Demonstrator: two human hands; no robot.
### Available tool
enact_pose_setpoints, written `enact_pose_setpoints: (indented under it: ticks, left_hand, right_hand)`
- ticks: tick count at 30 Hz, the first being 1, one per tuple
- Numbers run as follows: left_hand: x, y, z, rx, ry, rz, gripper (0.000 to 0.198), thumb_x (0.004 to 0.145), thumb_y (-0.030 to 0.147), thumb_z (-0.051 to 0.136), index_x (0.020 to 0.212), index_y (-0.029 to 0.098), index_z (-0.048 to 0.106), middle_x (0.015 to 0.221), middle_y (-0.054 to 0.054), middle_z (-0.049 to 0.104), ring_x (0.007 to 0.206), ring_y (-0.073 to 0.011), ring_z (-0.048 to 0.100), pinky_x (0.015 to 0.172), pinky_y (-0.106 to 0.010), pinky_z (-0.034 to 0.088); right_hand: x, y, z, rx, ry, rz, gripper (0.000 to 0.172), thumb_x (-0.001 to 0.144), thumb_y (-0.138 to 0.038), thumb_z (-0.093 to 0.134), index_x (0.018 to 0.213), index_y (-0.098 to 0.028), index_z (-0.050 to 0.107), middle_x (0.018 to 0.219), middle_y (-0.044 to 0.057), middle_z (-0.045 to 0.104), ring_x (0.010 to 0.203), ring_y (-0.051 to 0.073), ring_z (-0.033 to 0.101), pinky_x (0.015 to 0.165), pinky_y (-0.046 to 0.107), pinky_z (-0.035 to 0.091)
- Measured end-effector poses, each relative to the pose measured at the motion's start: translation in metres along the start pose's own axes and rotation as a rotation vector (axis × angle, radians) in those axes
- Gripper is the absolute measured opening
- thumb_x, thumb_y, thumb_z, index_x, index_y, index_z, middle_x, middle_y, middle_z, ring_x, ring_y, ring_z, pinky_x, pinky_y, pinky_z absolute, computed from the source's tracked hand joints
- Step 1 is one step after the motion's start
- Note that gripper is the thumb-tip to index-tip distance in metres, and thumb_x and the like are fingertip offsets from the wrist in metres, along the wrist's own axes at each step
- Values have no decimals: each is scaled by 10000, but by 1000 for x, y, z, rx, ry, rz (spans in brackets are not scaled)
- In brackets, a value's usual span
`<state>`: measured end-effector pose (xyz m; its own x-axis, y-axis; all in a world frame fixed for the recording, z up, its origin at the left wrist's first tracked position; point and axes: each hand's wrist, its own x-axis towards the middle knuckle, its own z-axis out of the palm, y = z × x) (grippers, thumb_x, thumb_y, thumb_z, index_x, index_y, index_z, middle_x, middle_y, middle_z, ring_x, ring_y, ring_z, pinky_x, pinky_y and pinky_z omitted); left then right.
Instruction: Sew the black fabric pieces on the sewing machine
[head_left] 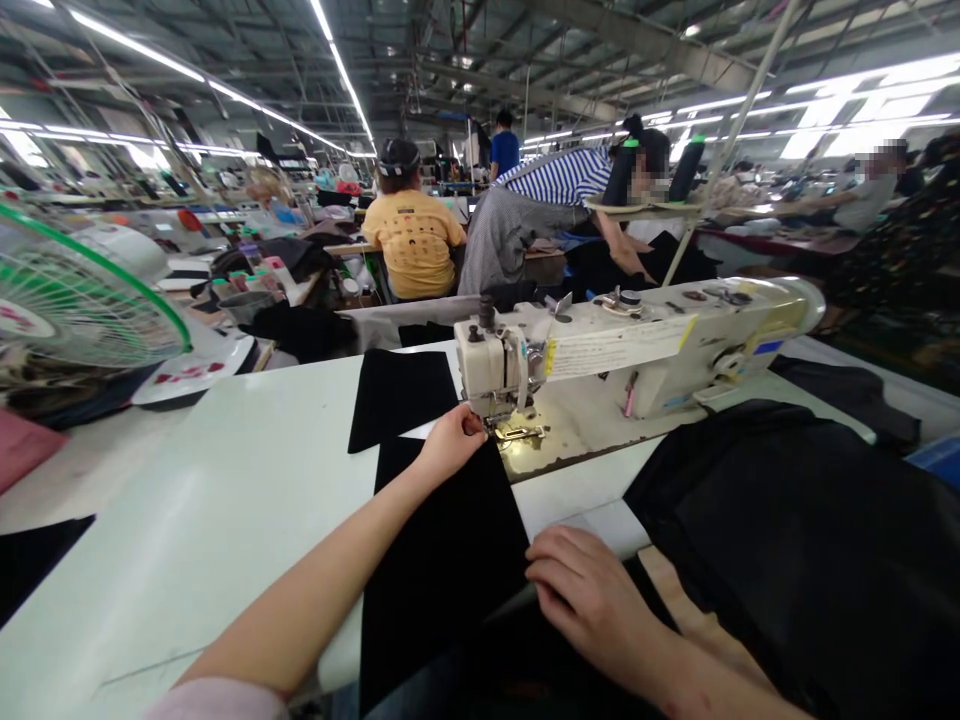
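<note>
A long black fabric panel (442,560) runs from the sewing machine's needle area down over the table's front edge. My left hand (452,445) is closed in a pinch right beside the presser foot (517,433), above the panel's far end. What its fingertips grip is too small to make out. Lower down, my right hand (585,585) has its fingers curled on the panel's right edge. The white sewing machine (622,340) has its lamp lit over the needle plate. Another black fabric piece (401,395) lies flat just behind the panel, left of the machine head.
A large black fabric heap (810,530) covers the table's right side. At left stands a green-rimmed fan (82,290). Two dark thread cones (684,170) sit on a stand behind the machine. Co-workers, one in a yellow shirt (415,240), are at stations beyond.
</note>
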<state>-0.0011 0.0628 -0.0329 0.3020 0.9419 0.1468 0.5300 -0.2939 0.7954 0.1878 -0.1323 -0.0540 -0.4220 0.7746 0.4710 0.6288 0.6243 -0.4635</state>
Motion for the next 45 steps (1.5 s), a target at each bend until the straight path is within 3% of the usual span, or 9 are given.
enact_pose_setpoints:
  ticks: [9, 13, 15, 17, 21, 24, 28, 36, 45]
  left_hand:
    - [7, -2, -1, 76, -14, -9, 150, 712, 102, 645, 719, 197, 530, 643, 44, 589, 600, -132, 579, 579, -242, 450]
    - [-1, 9, -3, 183, 42, 6, 139, 742, 116, 663, 774, 188, 548, 752, -17, 630, 735, -202, 626, 686, -320, 502]
    - [-22, 22, -4, 255, 124, 22, 145, 763, 115, 658, 859, 179, 570, 938, -85, 650, 951, -275, 619, 843, -415, 499]
    - [-58, 35, -3, 335, 98, 114, 145, 798, 131, 649, 913, 189, 582, 1046, -103, 637, 1060, -302, 579, 925, -465, 473]
    - [-139, 43, 4, 450, -342, 533, 181, 869, 165, 593, 1038, 221, 623, 1075, -70, 696, 1005, -251, 637, 877, -390, 539]
    - [-165, 29, 7, 559, -373, 718, 422, 866, 102, 531, 1280, 177, 561, 1273, -109, 681, 1171, -276, 625, 980, -414, 536]
    - [-148, 13, 3, 570, -357, 752, 450, 857, 81, 512, 1299, 143, 567, 1304, -126, 674, 1213, -283, 622, 1013, -429, 543]
    - [-97, 14, -16, 497, -316, 724, 286, 965, 187, 495, 1201, 134, 648, 1210, -131, 708, 1145, -259, 653, 1005, -421, 557]
    - [-43, -6, -29, 427, -287, 642, 265, 931, 165, 496, 1094, 174, 705, 1174, -123, 710, 1090, -241, 666, 977, -410, 555]
  right_hand:
    - [2, 2, 4, 8, -9, -28, 245, 870, -8, 481, 968, -190, 614, 979, 80, 702, 931, 246, 655, 823, 421, 559]
    - [-1, 3, 2, -1, -28, -39, 239, 885, -25, 493, 1007, -181, 628, 1027, 90, 710, 978, 252, 656, 877, 435, 564]
    - [-2, 3, -1, -11, -48, -49, 252, 894, -29, 494, 1041, -174, 638, 1055, 95, 715, 1007, 254, 655, 911, 443, 562]
    - [-2, 1, -5, -22, -64, -50, 272, 900, -37, 496, 1085, -168, 646, 1093, 104, 718, 1043, 259, 651, 943, 453, 558]
    - [-1, -3, -13, -4, -104, -52, 304, 906, -62, 507, 1150, -155, 662, 1133, 121, 721, 1071, 261, 649, 965, 442, 563]
    - [5, -2, -13, 7, -111, -55, 297, 915, -71, 502, 1140, -149, 680, 1123, 124, 727, 1068, 263, 654, 973, 446, 561]
    - [19, 7, -8, 23, -97, -18, 281, 932, -97, 515, 1131, -180, 696, 1128, 110, 729, 1076, 250, 651, 980, 446, 552]
    - [60, 35, 5, -34, -59, -35, 230, 930, -103, 553, 1063, -179, 725, 1097, 91, 721, 1054, 240, 618, 966, 426, 527]
    - [105, 64, 20, -202, -41, 50, 171, 932, -143, 591, 1007, -190, 738, 969, 76, 671, 992, 242, 585, 882, 388, 498]
